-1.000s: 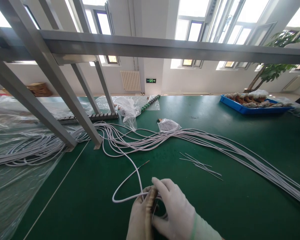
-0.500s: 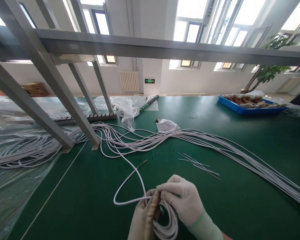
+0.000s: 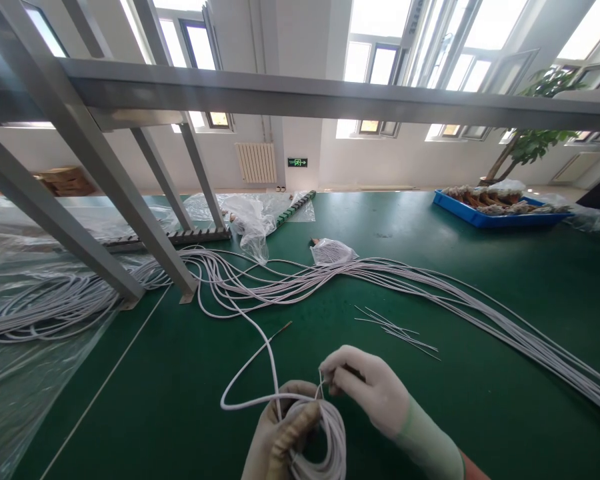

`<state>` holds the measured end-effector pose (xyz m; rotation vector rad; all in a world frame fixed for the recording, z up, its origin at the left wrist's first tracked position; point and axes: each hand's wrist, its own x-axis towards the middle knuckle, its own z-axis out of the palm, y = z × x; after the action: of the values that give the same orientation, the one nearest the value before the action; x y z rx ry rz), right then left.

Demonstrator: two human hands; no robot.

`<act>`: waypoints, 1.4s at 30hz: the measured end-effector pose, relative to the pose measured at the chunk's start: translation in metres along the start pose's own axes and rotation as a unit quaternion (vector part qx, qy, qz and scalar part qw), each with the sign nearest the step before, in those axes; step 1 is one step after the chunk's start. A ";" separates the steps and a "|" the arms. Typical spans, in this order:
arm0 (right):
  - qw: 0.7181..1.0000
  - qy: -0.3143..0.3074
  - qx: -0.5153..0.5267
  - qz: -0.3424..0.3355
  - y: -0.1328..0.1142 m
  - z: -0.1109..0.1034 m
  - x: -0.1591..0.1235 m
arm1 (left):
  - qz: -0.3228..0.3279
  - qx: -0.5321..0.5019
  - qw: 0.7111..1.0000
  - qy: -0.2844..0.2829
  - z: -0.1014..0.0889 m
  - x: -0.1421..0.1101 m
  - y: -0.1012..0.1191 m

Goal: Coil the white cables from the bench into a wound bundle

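We are holding a small coil of white cable (image 3: 317,437) low in front of us over the green table (image 3: 480,413). Our left hand (image 3: 280,437), in a worn glove, is gripping the coil from below with its fingers closed around the turns. Our right hand (image 3: 367,387) is sitting just above and to the right of the coil, its fingertips pinching narrowly on a strand where it is rising off the top of the windings.

From the coil the loose cable is running out to the left in an open loop, then bending away from us, so its long axis is pointing up the table toward the bundle of white cables (image 3: 380,273). Its bare tip (image 3: 283,327) is lying on the table beyond both hands; we are judging our left hand marginally nearer to it. A few thin cut wires (image 3: 397,330) are lying apart, ahead of our right hand.
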<state>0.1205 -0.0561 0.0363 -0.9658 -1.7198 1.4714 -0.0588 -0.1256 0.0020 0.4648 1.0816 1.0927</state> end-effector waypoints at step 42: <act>0.934 -0.213 -0.122 0.261 0.005 -0.011 0.014 | 0.194 0.460 0.866 0.033 0.013 -0.005 0.003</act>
<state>0.1233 -0.0382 0.0332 -1.3952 -2.0971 1.9468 -0.0492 -0.1261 0.0119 1.4639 1.5902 0.8683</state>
